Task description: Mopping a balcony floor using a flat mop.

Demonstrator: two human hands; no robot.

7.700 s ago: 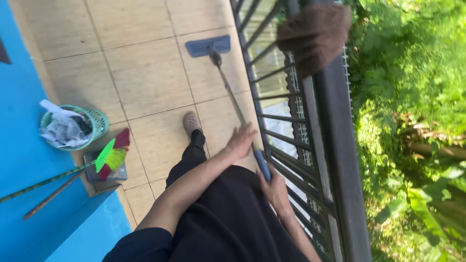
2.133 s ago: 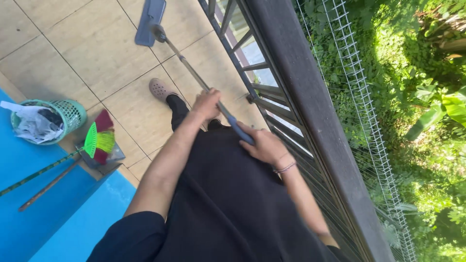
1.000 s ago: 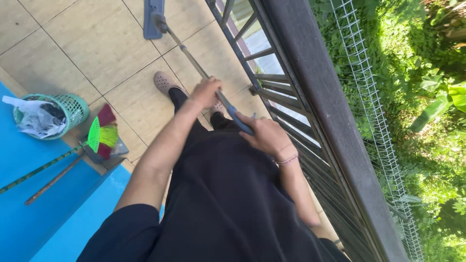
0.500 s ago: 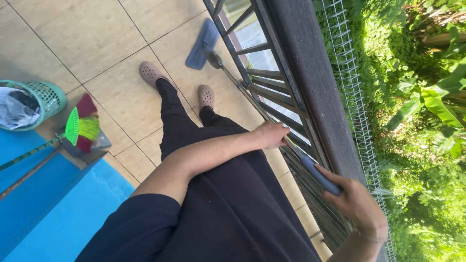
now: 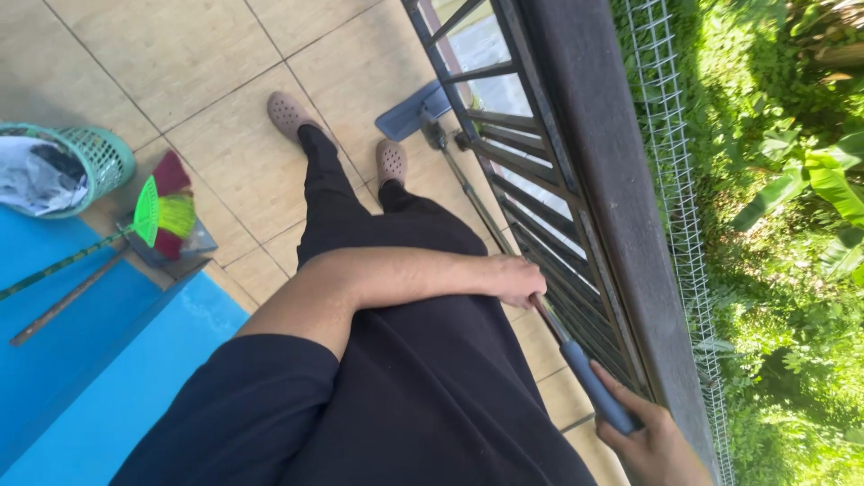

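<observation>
Two hands grip mop handle (image 5: 504, 243): left hand (image 5: 515, 279) mid-shaft; right hand (image 5: 652, 445) on blue end

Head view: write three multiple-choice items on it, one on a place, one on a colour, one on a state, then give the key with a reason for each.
1. Where does the flat mop head lie?
A. on the tiles at the foot of the dark railing
B. inside the green basket
C. on the blue surface

2. What colour is the grip of the mop handle at the right hand?
A. red
B. blue
C. yellow

3. How is the mop handle held?
A. by no hand
B. by the left hand alone
C. by both hands, left lower on the shaft, right on the grip

Key: 1 A, the head lies on beige tile beside the railing bars. 2 B, the sleeve under the right fingers is blue. 3 C, the left hand wraps the metal shaft and the right closes on the grip.
</observation>
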